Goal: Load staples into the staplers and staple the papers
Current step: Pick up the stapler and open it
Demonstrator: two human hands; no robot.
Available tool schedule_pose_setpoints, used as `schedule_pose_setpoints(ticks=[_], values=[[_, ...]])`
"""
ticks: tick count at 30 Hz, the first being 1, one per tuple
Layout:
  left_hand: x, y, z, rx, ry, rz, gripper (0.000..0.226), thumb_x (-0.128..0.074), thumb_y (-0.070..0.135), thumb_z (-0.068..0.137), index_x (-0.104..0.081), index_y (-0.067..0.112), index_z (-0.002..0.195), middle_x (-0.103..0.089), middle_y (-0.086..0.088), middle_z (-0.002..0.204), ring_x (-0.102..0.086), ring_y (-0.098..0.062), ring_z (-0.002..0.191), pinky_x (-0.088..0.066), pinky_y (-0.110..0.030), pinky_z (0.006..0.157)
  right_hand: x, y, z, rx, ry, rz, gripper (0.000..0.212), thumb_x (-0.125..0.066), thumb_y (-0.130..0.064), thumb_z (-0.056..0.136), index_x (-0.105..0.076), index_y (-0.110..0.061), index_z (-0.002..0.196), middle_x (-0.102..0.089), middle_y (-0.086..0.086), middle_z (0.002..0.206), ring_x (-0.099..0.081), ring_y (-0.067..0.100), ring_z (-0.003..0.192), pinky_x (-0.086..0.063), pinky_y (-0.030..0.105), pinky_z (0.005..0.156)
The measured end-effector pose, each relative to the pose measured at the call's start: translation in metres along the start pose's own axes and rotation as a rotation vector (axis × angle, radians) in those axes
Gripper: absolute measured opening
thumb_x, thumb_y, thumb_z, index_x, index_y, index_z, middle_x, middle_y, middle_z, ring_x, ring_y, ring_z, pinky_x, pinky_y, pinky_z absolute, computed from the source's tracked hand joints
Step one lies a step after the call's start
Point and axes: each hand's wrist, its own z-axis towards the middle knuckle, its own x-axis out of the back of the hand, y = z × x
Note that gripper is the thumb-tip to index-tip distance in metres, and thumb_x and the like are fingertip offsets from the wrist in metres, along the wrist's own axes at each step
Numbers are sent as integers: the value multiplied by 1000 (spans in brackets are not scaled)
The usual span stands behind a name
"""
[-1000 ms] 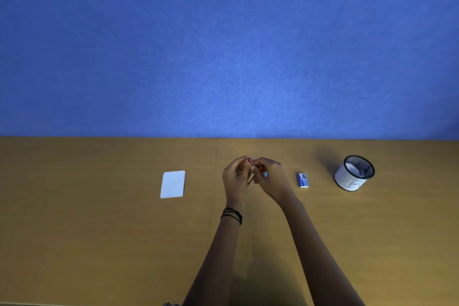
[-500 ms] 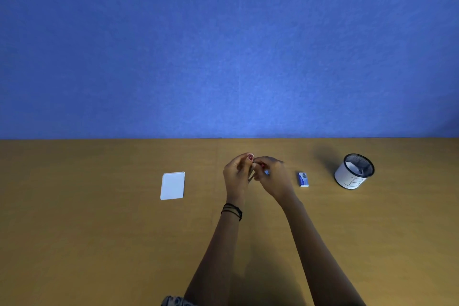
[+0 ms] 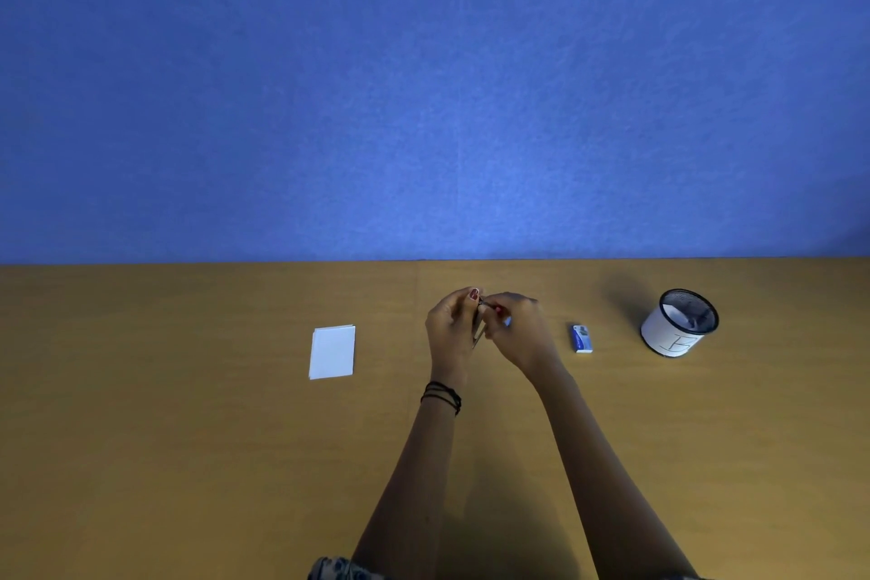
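Note:
My left hand (image 3: 451, 326) and my right hand (image 3: 518, 330) meet above the middle of the wooden table (image 3: 188, 438), fingers curled around a small stapler (image 3: 480, 325) held between them. Only a thin metal strip and a light blue bit of the stapler show; the rest is hidden by my fingers. A small stack of white papers (image 3: 332, 351) lies flat to the left of my hands. A small blue staple box (image 3: 582, 337) lies to the right of my right hand.
A white cylindrical cup with a black mesh rim (image 3: 680, 323) stands at the right, past the staple box. A blue wall (image 3: 423, 85) rises behind the table's far edge.
Both hands stay together at the same spot, with only small finger movements around the stapler. The papers, box and cup have not moved.

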Motion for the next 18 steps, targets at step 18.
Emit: schedule_pose_setpoints(ticks=[18], values=[[1,-3,-3,33,-20,-24,24,-52,11,96,-66,-7,90,-52,-3,58,-46,-3,45,-39,-17,46,-6,3,-2,-62,-17,24,19,-54,-10,90,-67,0,80,-66,16,70,-61,30,66,-51,41,77]])
